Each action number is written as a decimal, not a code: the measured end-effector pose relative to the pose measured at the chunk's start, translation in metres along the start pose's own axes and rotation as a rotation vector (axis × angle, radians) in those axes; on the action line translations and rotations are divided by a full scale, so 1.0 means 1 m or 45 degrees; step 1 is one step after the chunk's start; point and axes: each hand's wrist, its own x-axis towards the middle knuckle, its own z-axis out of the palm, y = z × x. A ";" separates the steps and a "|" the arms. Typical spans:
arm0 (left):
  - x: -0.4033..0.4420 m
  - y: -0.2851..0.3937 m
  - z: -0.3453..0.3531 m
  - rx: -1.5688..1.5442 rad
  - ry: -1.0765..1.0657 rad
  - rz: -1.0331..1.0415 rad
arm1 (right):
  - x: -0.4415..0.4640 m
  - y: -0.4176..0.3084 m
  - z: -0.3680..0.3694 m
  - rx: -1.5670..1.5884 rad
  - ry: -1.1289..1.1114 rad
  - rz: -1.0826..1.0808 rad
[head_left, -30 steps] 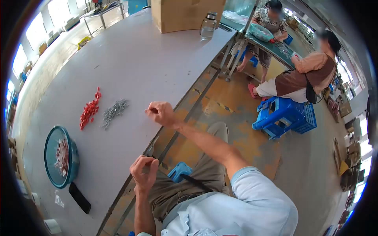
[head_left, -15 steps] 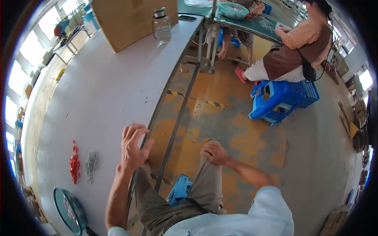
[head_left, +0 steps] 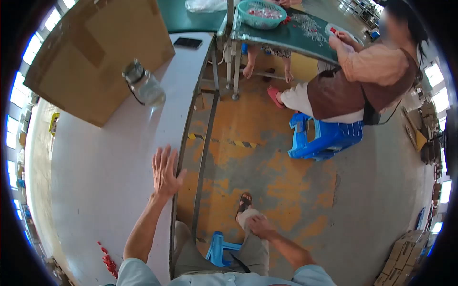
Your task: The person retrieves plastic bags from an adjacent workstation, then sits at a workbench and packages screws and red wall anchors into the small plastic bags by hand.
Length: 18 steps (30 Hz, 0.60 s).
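My left hand point(head_left: 165, 175) is open at the right edge of the pale worktable point(head_left: 114, 176), fingers spread and pointing away from me. Whether its palm presses on the tabletop, I cannot tell. My right hand point(head_left: 258, 225) lies over my right knee, fingers draped on the trouser leg point(head_left: 255, 248), with nothing seen in it. Farther along the table stands a clear bottle with a dark lid point(head_left: 145, 85), beside a large cardboard box point(head_left: 98, 52). A dark phone point(head_left: 188, 43) lies near the far end. Small red pieces point(head_left: 109, 261) are heaped at the lower left.
A blue stool point(head_left: 220, 248) is between my legs. Ahead, a person in a brown apron point(head_left: 355, 93) sits on blue stools point(head_left: 324, 138) at a green-topped table point(head_left: 272, 38) with a teal basket point(head_left: 261, 15). Another person's legs show beneath it. Cardboard stacks point(head_left: 403, 257) stand lower right.
My view has shifted up and forward, so the box and bottle look nearer and the grey pieces and basin have left the frame. My left hand's curled fingers have straightened.
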 end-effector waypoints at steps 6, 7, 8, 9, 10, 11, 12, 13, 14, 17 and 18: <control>0.011 0.000 -0.009 0.019 -0.072 -0.024 | 0.047 -0.050 -0.072 0.372 -0.154 0.265; 0.012 0.001 -0.009 0.009 -0.064 -0.032 | 0.052 -0.056 -0.090 0.476 -0.210 0.280; 0.014 0.001 -0.009 -0.009 -0.061 -0.040 | 0.055 -0.058 -0.108 0.458 -0.213 0.277; 0.016 0.001 -0.010 -0.022 -0.054 -0.046 | 0.061 -0.062 -0.125 0.546 -0.215 0.294; 0.016 0.003 -0.012 -0.023 -0.040 -0.055 | 0.067 -0.064 -0.138 0.638 -0.218 0.307; 0.017 0.003 -0.013 -0.019 -0.062 -0.064 | 0.072 -0.063 -0.152 0.622 -0.213 0.296; 0.018 0.003 -0.015 -0.017 -0.084 -0.072 | 0.074 -0.059 -0.167 0.598 -0.195 0.327; 0.017 0.003 -0.017 -0.023 -0.066 -0.078 | 0.073 -0.054 -0.180 0.572 -0.178 0.360; 0.018 0.003 -0.017 -0.012 -0.084 -0.091 | 0.076 -0.049 -0.193 0.547 -0.174 0.351; 0.019 -0.001 -0.018 0.005 -0.097 -0.121 | 0.082 -0.031 -0.225 0.469 -0.197 0.536; 0.020 -0.001 -0.020 -0.005 -0.110 -0.117 | 0.084 -0.024 -0.236 0.499 -0.186 0.560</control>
